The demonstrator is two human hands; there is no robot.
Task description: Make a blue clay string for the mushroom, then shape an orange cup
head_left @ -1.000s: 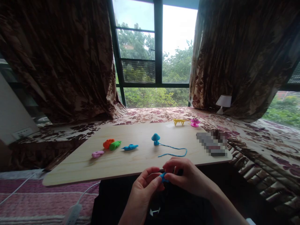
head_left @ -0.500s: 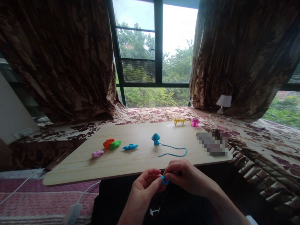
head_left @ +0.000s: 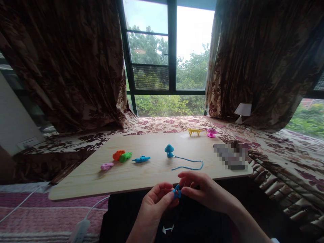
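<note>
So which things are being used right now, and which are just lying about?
In use:
- left hand, holding a small blue toy
- right hand, right beside it

Seem to be just lying about:
- blue mushroom
- long blue toy
- orange, green and pink lumps
- yellow toy
- lamp

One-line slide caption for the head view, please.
Left hand pinching a small blue piece, right hand at its other side, in front of a pale board with a blue mushroom figure.

no legible text, labels, brands, numbers or signs.
</note>
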